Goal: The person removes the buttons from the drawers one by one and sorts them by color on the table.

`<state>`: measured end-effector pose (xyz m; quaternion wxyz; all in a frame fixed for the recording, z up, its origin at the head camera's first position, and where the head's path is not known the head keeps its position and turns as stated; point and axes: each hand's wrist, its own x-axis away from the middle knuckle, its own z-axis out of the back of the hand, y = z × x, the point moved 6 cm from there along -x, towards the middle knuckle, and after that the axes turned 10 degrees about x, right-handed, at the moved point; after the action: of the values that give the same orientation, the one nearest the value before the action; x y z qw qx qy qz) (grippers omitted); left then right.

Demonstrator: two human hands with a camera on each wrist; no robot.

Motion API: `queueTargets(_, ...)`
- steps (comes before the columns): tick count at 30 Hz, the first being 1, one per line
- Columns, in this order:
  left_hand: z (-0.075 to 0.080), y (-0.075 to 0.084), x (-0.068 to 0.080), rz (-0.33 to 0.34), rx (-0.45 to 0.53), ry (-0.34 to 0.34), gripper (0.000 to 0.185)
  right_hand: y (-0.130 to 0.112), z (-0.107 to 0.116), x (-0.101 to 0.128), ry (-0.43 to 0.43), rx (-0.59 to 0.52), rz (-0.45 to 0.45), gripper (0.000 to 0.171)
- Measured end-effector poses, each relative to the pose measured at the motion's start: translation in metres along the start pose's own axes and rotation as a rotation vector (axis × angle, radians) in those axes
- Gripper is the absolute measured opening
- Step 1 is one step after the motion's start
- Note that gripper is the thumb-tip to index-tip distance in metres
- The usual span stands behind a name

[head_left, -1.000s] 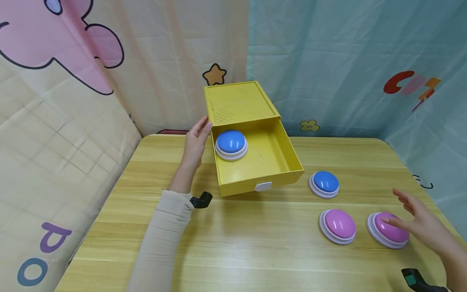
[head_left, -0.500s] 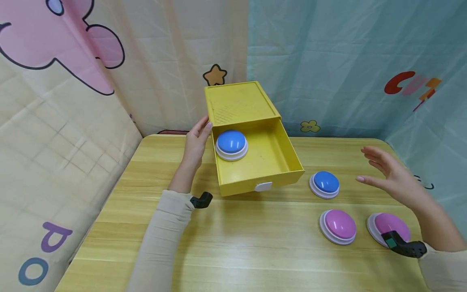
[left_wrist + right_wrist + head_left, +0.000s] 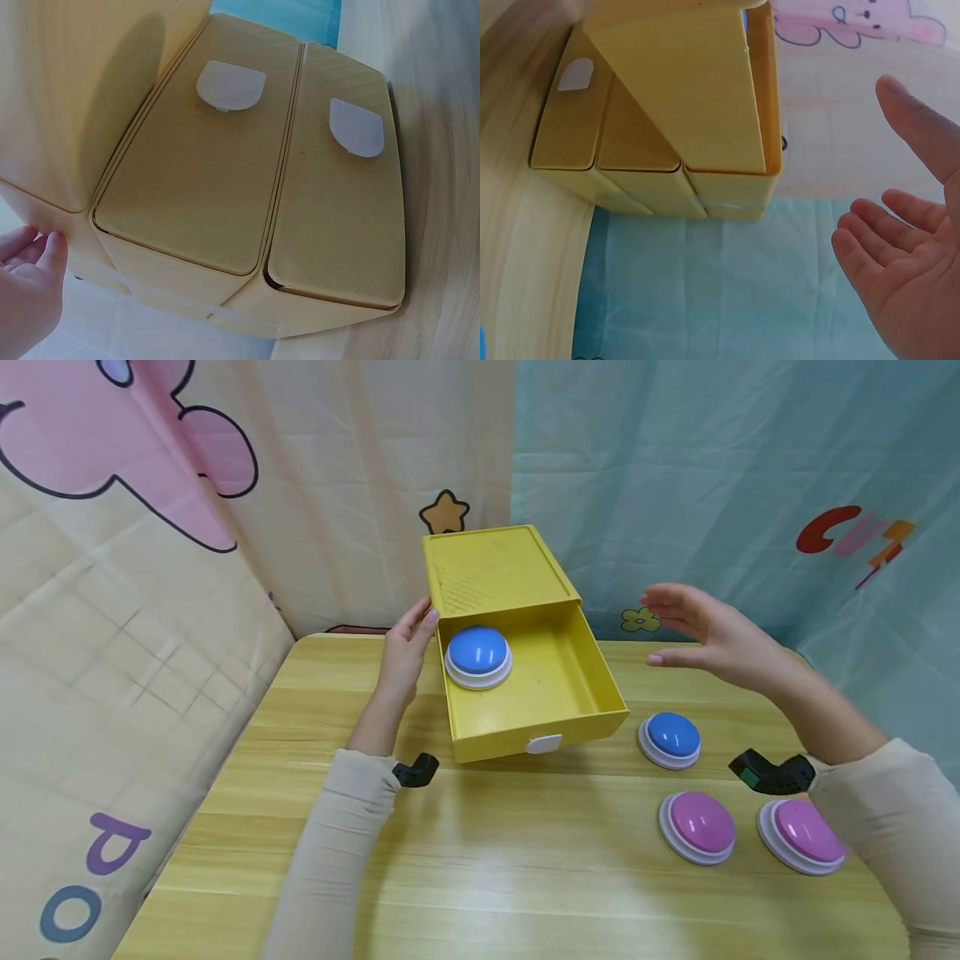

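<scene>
Beside the yellow drawer unit (image 3: 495, 581), at its left wall, the left hand (image 3: 405, 652) lies flat with straight fingers against the plastic, apparently to brace the unit while its top drawer (image 3: 536, 693) stands pulled out. A blue dome button (image 3: 478, 657) sits on its white base in the rear left corner of that drawer. To the right of the unit the right hand (image 3: 720, 635) hovers in the air, fingers spread and relaxed, holding nothing and touching nothing. In front of the unit's right corner, on the wooden table (image 3: 480, 860), rests a second blue button (image 3: 670, 739); nearer the person lie two pink buttons (image 3: 697, 827) side by side, apart from each other. All are smooth, glossy domes on ringed white bases. The unit is matte moulded plastic with a fine grid texture on its top, and the left wrist view shows two lower drawers shut, each with a pale tab pull (image 3: 231, 85).
</scene>
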<state>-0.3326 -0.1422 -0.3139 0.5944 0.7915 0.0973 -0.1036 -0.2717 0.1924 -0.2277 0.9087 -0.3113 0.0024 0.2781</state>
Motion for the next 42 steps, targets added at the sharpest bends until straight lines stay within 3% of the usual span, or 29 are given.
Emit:
queueTargets(8, -0.007, 0.015, 0.011, 0.008, -0.044, -0.018, 0.049, -0.041, -0.017, -0.064, -0.124, -0.056, 0.114, 0.069)
queueTargets(14, 0.0, 0.0, 0.003, 0.004, -0.005, -0.008, 0.05, -0.07, -0.04, -0.099, -0.186, -0.053, 0.215, 0.064)
queueTargets(17, 0.003, -0.005, 0.0, -0.002, -0.011, -0.005, 0.051, -0.076, -0.052, -0.109, -0.225, -0.029, 0.22, 0.063)
queueTargets(26, -0.009, 0.013, 0.011, 0.007, -0.022, -0.014, 0.048, -0.077, -0.073, -0.121, -0.321, 0.012, 0.178, 0.061)
queueTargets(35, -0.01, 0.016, 0.011, -0.006, -0.021, -0.013, 0.047, -0.07, -0.085, -0.122, -0.434, -0.006, 0.135, 0.064)
queueTargets(42, -0.01, 0.018, 0.012, -0.002, -0.025, -0.013, 0.047, -0.063, -0.091, -0.122, -0.504, -0.013, 0.167, 0.069)
